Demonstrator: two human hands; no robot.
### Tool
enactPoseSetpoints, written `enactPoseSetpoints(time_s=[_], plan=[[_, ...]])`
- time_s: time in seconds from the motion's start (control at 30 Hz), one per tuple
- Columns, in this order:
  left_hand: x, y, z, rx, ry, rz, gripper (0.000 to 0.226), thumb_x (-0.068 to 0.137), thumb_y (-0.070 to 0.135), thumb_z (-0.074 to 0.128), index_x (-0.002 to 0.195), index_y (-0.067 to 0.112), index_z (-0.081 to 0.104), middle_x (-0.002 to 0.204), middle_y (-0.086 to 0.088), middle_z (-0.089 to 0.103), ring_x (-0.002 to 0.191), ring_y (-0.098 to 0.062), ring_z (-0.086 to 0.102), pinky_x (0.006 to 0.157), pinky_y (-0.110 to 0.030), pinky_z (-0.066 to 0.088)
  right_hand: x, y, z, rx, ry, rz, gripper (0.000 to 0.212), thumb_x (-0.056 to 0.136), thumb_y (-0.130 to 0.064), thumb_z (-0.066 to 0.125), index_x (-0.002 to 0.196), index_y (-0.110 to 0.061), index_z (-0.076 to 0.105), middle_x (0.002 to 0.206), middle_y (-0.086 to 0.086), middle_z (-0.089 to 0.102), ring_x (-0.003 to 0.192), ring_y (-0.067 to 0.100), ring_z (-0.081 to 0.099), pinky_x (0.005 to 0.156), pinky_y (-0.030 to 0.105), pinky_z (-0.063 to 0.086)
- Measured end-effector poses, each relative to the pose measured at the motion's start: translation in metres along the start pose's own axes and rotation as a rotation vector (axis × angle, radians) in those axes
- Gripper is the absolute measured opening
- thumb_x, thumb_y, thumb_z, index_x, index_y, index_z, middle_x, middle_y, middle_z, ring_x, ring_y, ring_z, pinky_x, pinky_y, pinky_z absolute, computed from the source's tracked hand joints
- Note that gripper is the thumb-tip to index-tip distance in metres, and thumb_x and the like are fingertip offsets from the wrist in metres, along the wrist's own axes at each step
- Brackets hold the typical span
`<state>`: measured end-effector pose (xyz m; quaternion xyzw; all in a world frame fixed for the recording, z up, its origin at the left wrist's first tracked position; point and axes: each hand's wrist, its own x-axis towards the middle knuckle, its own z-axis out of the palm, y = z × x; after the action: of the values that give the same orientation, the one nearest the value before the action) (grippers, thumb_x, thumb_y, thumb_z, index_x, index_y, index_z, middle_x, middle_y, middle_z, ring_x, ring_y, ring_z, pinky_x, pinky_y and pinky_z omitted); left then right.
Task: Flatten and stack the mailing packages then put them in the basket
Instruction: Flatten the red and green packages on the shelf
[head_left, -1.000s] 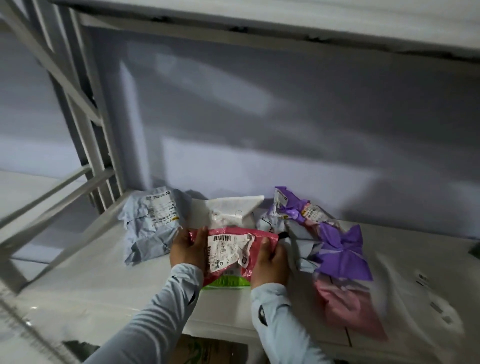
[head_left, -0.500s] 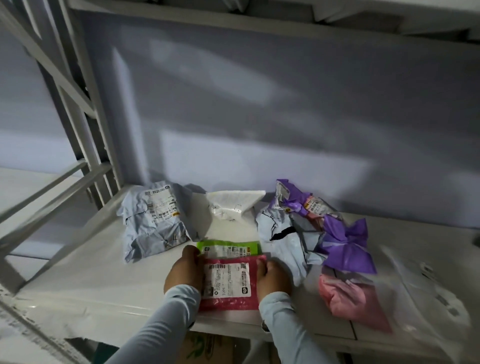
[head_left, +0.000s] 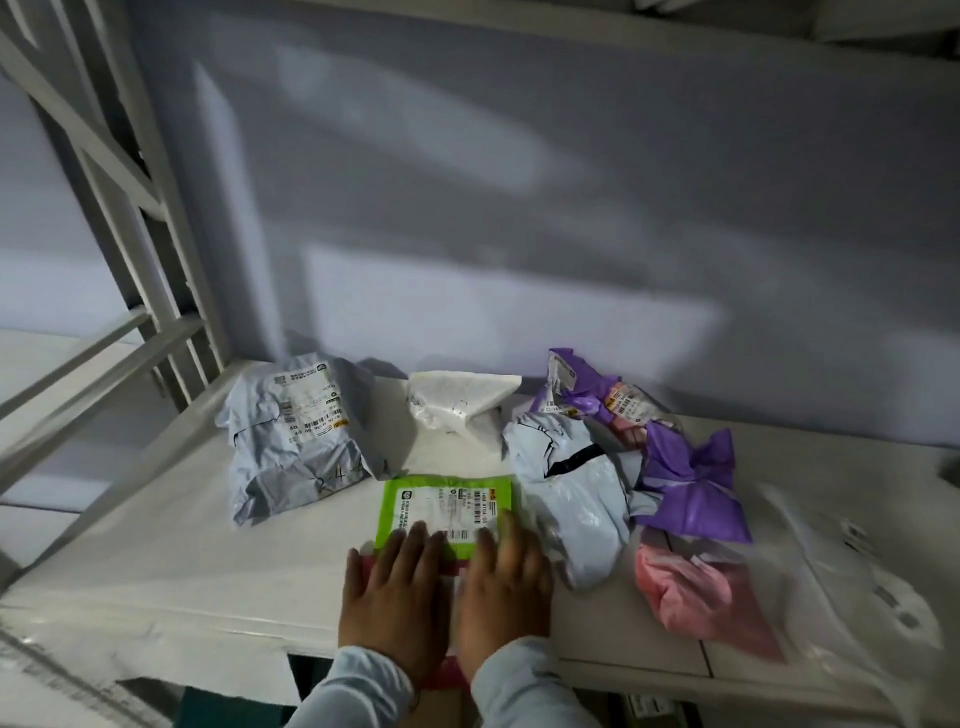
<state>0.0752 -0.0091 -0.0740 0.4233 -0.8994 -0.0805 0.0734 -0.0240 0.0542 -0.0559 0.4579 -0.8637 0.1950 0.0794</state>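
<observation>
A red mailing package (head_left: 451, 567) lies near the shelf's front edge, mostly hidden under my hands. My left hand (head_left: 392, 603) and my right hand (head_left: 503, 592) press flat on it, fingers straight, side by side. A green package (head_left: 448, 512) with a white label lies flat just behind, partly under the red one and my fingertips. Crumpled packages lie around: a grey one (head_left: 291, 436) at the left, a white one (head_left: 460, 402) at the back, a pale grey one (head_left: 569, 488) at the right, a purple one (head_left: 685, 483) and a pink one (head_left: 696, 592).
All of this lies on a white shelf board (head_left: 171, 561) against a grey wall. A clear plastic bag (head_left: 852, 587) lies at the far right. White metal shelf posts (head_left: 130, 218) rise at the left, and another shelf sits overhead. No basket is in view.
The red package came down from a lifted hold onto the shelf, toward the front edge. My hands moved from gripping its sides to pressing flat on top. More of the green package shows.
</observation>
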Motion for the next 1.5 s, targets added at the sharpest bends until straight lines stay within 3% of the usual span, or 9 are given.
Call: enactPoseSetpoints(time_s=[0.1, 0.17, 0.33, 0.53, 0.63, 0.8, 0.97, 1.13, 1.5], plan=[[-0.001, -0.011, 0.011, 0.017, -0.001, 0.097, 0.070, 0.073, 0.045, 0.040, 0.139, 0.024, 0.038, 0.158, 0.007, 0.015, 0.145, -0.016, 0.018, 0.115, -0.043, -0.003, -0.014, -0.011, 0.006, 0.085, -0.054, -0.394, 0.050, 0.076, -0.035, 0.047, 0.124, -0.029, 0.053, 0.138, -0.006, 0.051, 0.124, 0.016, 0.050, 0.098, 0.037, 0.047], [0.002, -0.017, 0.015, 0.014, 0.003, 0.115, 0.076, 0.073, 0.045, 0.040, 0.145, 0.022, 0.028, 0.159, 0.009, 0.002, 0.147, -0.014, -0.005, 0.115, -0.042, -0.007, -0.012, -0.010, 0.010, 0.101, -0.151, -0.406, 0.052, 0.079, -0.037, 0.042, 0.129, -0.029, 0.054, 0.137, -0.009, 0.054, 0.126, 0.009, 0.051, 0.099, 0.028, 0.047], [0.012, -0.012, 0.012, 0.027, -0.038, 0.075, 0.097, 0.059, 0.059, 0.040, 0.145, 0.023, 0.014, 0.142, -0.007, 0.048, 0.134, -0.026, 0.030, 0.104, -0.048, 0.019, 0.004, -0.003, 0.019, 0.055, -0.224, -0.395, 0.051, 0.086, -0.039, 0.036, 0.135, -0.032, 0.048, 0.144, -0.013, 0.045, 0.132, 0.007, 0.043, 0.103, 0.031, 0.025], [0.024, -0.010, 0.007, 0.048, -0.121, 0.061, 0.111, 0.050, 0.066, 0.047, 0.146, 0.014, 0.024, 0.139, -0.009, 0.051, 0.129, -0.029, 0.040, 0.097, -0.050, 0.026, 0.013, -0.002, 0.018, 0.120, -0.225, -0.381, 0.050, 0.086, -0.040, 0.036, 0.134, -0.037, 0.048, 0.143, -0.016, 0.045, 0.129, 0.004, 0.046, 0.107, 0.030, 0.034], [0.032, -0.007, 0.004, 0.101, -0.114, 0.044, 0.110, 0.048, 0.069, 0.050, 0.142, 0.016, 0.031, 0.146, -0.008, 0.041, 0.133, -0.028, 0.038, 0.101, -0.049, 0.020, 0.024, -0.002, 0.020, 0.104, -0.217, -0.379, 0.049, 0.087, -0.039, 0.034, 0.134, -0.037, 0.048, 0.143, -0.016, 0.046, 0.129, 0.005, 0.046, 0.102, 0.036, 0.043], [0.043, -0.006, 0.004, 0.158, -0.125, 0.030, 0.082, 0.075, 0.062, 0.012, 0.135, 0.026, -0.031, 0.146, 0.002, -0.035, 0.137, -0.021, -0.029, 0.109, -0.049, -0.013, 0.033, 0.003, 0.029, 0.076, -0.259, -0.374, 0.051, 0.088, -0.040, 0.033, 0.139, -0.039, 0.039, 0.145, -0.018, 0.042, 0.131, 0.004, 0.043, 0.108, 0.034, 0.031], [0.042, -0.004, 0.004, 0.112, -0.093, -0.005, 0.068, 0.083, 0.048, 0.006, 0.141, 0.026, -0.024, 0.147, 0.007, -0.030, 0.140, -0.019, -0.024, 0.116, -0.053, -0.002, 0.027, 0.019, 0.034, 0.029, -0.282, -0.294, 0.053, 0.086, -0.045, 0.035, 0.138, -0.037, 0.038, 0.142, -0.016, 0.046, 0.128, 0.007, 0.047, 0.101, 0.036, 0.024], [0.041, -0.008, 0.007, 0.046, -0.052, -0.055, 0.066, 0.085, 0.045, 0.026, 0.145, 0.019, 0.020, 0.150, 0.000, 0.035, 0.139, -0.024, 0.031, 0.105, -0.056, 0.026, 0.021, 0.033, 0.043, -0.019, -0.236, -0.258, 0.051, 0.086, -0.047, 0.037, 0.135, -0.037, 0.046, 0.143, -0.015, 0.045, 0.131, 0.011, 0.045, 0.103, 0.044, 0.023], [0.039, -0.006, 0.007, 0.054, -0.047, -0.040, 0.069, 0.075, 0.051, -0.014, 0.139, 0.028, -0.024, 0.153, 0.009, -0.019, 0.146, -0.020, -0.010, 0.117, -0.049, 0.001, 0.017, 0.041, 0.026, -0.047, -0.268, -0.226, 0.057, 0.077, -0.045, 0.037, 0.131, -0.033, 0.054, 0.136, -0.013, 0.053, 0.123, 0.013, 0.055, 0.096, 0.045, 0.048]])
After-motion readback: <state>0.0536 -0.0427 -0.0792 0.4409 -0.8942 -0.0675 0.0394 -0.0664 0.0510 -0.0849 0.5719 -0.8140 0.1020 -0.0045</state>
